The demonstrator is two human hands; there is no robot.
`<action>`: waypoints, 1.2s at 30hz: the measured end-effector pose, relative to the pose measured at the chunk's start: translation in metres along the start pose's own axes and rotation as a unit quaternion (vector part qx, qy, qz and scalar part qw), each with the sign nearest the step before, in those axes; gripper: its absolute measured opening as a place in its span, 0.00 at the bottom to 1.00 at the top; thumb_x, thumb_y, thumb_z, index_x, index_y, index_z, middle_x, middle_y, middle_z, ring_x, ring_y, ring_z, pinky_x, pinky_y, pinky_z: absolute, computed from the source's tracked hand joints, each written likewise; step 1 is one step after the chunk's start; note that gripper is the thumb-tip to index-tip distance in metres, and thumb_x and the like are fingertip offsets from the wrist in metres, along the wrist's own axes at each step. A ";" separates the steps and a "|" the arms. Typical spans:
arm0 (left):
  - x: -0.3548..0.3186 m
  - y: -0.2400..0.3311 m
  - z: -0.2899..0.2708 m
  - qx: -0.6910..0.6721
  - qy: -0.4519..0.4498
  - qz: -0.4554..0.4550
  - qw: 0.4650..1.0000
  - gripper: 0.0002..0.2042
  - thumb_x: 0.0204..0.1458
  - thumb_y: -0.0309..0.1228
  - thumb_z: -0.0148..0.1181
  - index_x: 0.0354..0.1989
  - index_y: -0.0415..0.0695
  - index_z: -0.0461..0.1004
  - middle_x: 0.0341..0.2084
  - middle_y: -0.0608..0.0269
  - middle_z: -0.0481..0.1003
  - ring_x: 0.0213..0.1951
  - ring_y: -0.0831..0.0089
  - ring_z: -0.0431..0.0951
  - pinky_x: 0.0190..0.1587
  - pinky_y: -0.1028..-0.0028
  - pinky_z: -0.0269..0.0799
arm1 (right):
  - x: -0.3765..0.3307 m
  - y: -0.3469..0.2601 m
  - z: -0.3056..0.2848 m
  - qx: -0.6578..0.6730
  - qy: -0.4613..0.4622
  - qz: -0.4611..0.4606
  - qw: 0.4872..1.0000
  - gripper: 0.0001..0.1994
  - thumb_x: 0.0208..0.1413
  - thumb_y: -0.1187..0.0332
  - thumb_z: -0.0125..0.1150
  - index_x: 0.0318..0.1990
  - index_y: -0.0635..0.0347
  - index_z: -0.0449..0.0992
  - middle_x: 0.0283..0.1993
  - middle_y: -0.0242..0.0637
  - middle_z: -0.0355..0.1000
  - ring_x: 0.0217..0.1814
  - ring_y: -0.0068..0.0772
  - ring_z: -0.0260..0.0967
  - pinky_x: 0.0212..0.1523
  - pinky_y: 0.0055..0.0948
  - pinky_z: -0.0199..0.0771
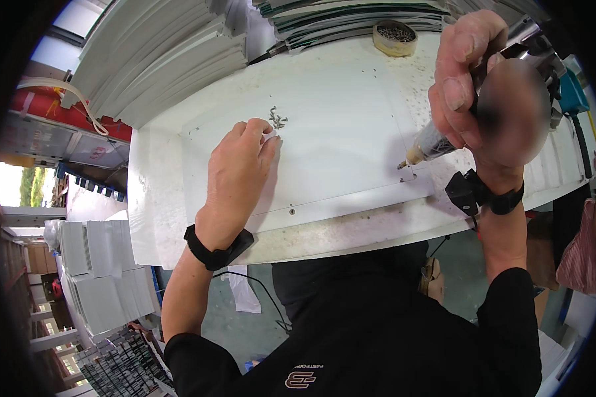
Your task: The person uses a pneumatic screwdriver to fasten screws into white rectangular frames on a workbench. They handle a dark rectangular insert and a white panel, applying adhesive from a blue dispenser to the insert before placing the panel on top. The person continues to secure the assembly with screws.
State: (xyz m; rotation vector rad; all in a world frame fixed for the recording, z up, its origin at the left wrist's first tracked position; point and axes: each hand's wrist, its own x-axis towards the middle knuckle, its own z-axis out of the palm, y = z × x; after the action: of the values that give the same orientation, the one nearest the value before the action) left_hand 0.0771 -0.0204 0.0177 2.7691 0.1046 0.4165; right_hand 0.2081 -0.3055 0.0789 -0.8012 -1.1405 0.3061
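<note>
A flat white panel (338, 139) lies on the worktable in front of me. My left hand (240, 162) is over its left part, thumb and fingertips drawn together beside a small pile of screws (278, 119). Whatever sits between those fingertips is too small to make out. On the right, my right hand (467, 86) is wrapped round a screwdriver-like power tool (432, 143) with a clear barrel. Its brass-coloured tip points down at the panel's near right corner, close to small marks or fasteners there. A single screw (292, 212) shows at the panel's near edge.
A round tub (396, 49) of small dark screws stands at the table's far side. Behind it lie stacked strips (351, 25), with pale panels (172, 63) piled at the far left. A teal object (574, 91) is at the right. White stacks (109, 278) stand left of the table.
</note>
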 end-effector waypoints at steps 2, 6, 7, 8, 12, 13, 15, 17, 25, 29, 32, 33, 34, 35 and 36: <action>0.005 0.000 0.000 0.054 -0.013 0.028 0.998 0.06 0.60 0.28 0.63 0.42 0.40 0.75 0.33 0.53 0.79 0.33 0.59 0.80 0.38 0.65 0.76 | -0.001 0.000 -0.003 0.001 -0.008 -0.007 1.000 0.15 0.73 0.61 0.44 0.54 0.64 0.65 0.36 0.37 0.69 0.11 0.14 0.51 0.13 0.20 0.59; 0.016 0.000 0.000 0.141 -0.051 0.065 0.987 0.05 0.60 0.28 0.60 0.39 0.40 0.73 0.32 0.50 0.78 0.33 0.50 0.79 0.37 0.59 0.76 | -0.005 -0.001 -0.008 -0.005 0.007 -0.003 1.000 0.16 0.73 0.60 0.46 0.55 0.63 0.64 0.36 0.37 0.69 0.10 0.14 0.51 0.13 0.20 0.60; 0.018 0.000 0.005 0.154 -0.056 0.081 0.983 0.05 0.60 0.27 0.59 0.38 0.39 0.73 0.32 0.50 0.77 0.33 0.49 0.78 0.37 0.58 0.75 | -0.007 -0.004 -0.008 -0.013 0.013 0.004 1.000 0.16 0.73 0.60 0.46 0.56 0.63 0.64 0.36 0.37 0.69 0.10 0.15 0.51 0.12 0.20 0.60; 0.020 -0.002 0.007 0.173 -0.065 0.096 0.978 0.05 0.60 0.27 0.59 0.38 0.39 0.72 0.31 0.49 0.77 0.33 0.48 0.78 0.37 0.57 0.75 | -0.006 -0.005 -0.005 0.031 0.047 0.002 0.998 0.14 0.68 0.63 0.54 0.50 0.66 0.66 0.31 0.43 0.71 0.10 0.19 0.54 0.11 0.23 0.60; 0.025 -0.004 0.005 0.187 -0.085 0.122 0.971 0.05 0.58 0.24 0.58 0.37 0.38 0.69 0.30 0.47 0.76 0.32 0.45 0.77 0.36 0.55 0.75 | 0.000 -0.010 0.001 0.111 0.134 0.034 0.984 0.12 0.63 0.67 0.62 0.43 0.68 0.71 0.26 0.49 0.74 0.11 0.23 0.58 0.09 0.25 0.58; 0.023 0.000 0.002 0.177 -0.089 0.117 0.973 0.05 0.57 0.23 0.58 0.37 0.38 0.68 0.29 0.46 0.76 0.31 0.44 0.77 0.36 0.55 0.74 | 0.003 -0.012 0.002 0.095 0.127 0.024 0.987 0.12 0.63 0.67 0.62 0.43 0.68 0.71 0.26 0.48 0.74 0.11 0.24 0.58 0.09 0.25 0.58; 0.020 0.022 0.000 0.041 -0.088 0.096 0.991 0.04 0.58 0.22 0.59 0.38 0.38 0.70 0.27 0.52 0.76 0.28 0.59 0.79 0.35 0.65 0.76 | 0.003 -0.018 0.001 0.055 0.119 0.003 0.991 0.12 0.64 0.66 0.61 0.44 0.67 0.72 0.27 0.48 0.74 0.10 0.24 0.58 0.09 0.25 0.58; 0.011 0.050 0.001 -0.143 -0.104 0.039 0.983 0.04 0.59 0.23 0.59 0.39 0.37 0.72 0.25 0.56 0.76 0.28 0.68 0.78 0.35 0.69 0.75 | 0.003 -0.017 -0.005 0.084 0.116 -0.022 0.989 0.12 0.66 0.64 0.59 0.45 0.67 0.71 0.28 0.47 0.74 0.10 0.24 0.58 0.09 0.26 0.59; -0.010 0.092 0.027 -0.508 -0.238 -0.166 0.811 0.08 0.65 0.29 0.61 0.44 0.35 0.76 0.33 0.62 0.80 0.34 0.79 0.79 0.41 0.78 0.77 | -0.002 -0.008 -0.016 0.164 0.091 -0.086 0.978 0.15 0.75 0.59 0.42 0.50 0.63 0.66 0.34 0.45 0.75 0.11 0.24 0.60 0.12 0.28 0.66; -0.015 0.087 0.039 -0.600 -0.218 -0.196 0.744 0.07 0.65 0.27 0.61 0.45 0.36 0.74 0.37 0.59 0.81 0.39 0.75 0.82 0.46 0.74 0.81 | -0.002 -0.010 -0.025 0.113 0.045 -0.102 0.987 0.16 0.76 0.58 0.40 0.52 0.62 0.66 0.35 0.44 0.75 0.12 0.24 0.62 0.13 0.28 0.68; -0.016 0.084 0.043 -0.643 -0.212 -0.208 0.706 0.06 0.65 0.26 0.60 0.45 0.38 0.72 0.40 0.58 0.80 0.41 0.73 0.83 0.49 0.71 0.82 | -0.001 -0.009 -0.027 0.110 0.034 -0.100 0.988 0.16 0.76 0.58 0.39 0.54 0.61 0.67 0.36 0.43 0.75 0.13 0.24 0.64 0.13 0.29 0.69; -0.016 0.083 0.044 -0.655 -0.210 -0.209 0.695 0.06 0.65 0.25 0.61 0.45 0.38 0.72 0.40 0.57 0.80 0.42 0.72 0.83 0.50 0.71 0.82 | -0.002 -0.008 -0.027 0.117 0.043 -0.100 0.987 0.16 0.76 0.58 0.39 0.54 0.61 0.67 0.37 0.43 0.75 0.13 0.24 0.64 0.14 0.29 0.69; -0.015 0.083 0.045 -0.660 -0.215 -0.209 0.689 0.06 0.65 0.25 0.61 0.45 0.39 0.72 0.40 0.57 0.80 0.42 0.72 0.83 0.50 0.71 0.83 | -0.002 -0.007 -0.027 0.124 0.053 -0.100 0.986 0.16 0.76 0.58 0.39 0.54 0.61 0.67 0.37 0.43 0.76 0.13 0.24 0.64 0.14 0.29 0.69; -0.014 0.083 0.044 -0.666 -0.219 -0.210 0.682 0.06 0.65 0.25 0.61 0.45 0.39 0.72 0.40 0.57 0.80 0.42 0.72 0.83 0.50 0.70 0.83 | -0.003 -0.008 -0.026 0.116 0.059 -0.101 0.986 0.16 0.76 0.58 0.39 0.54 0.60 0.67 0.37 0.43 0.76 0.14 0.25 0.64 0.14 0.29 0.70; -0.013 0.083 0.044 -0.671 -0.223 -0.211 0.675 0.06 0.64 0.25 0.61 0.45 0.39 0.72 0.41 0.57 0.80 0.42 0.72 0.82 0.50 0.70 0.83 | -0.003 -0.006 -0.027 0.130 0.062 -0.104 0.984 0.16 0.76 0.58 0.39 0.54 0.60 0.67 0.37 0.43 0.76 0.14 0.25 0.65 0.15 0.29 0.70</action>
State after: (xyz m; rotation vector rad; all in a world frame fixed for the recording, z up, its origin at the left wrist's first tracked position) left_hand 0.0797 -0.1142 0.0026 1.2175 0.2018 -0.2759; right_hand 0.2294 -0.3228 0.0764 -0.4613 -1.0313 0.2218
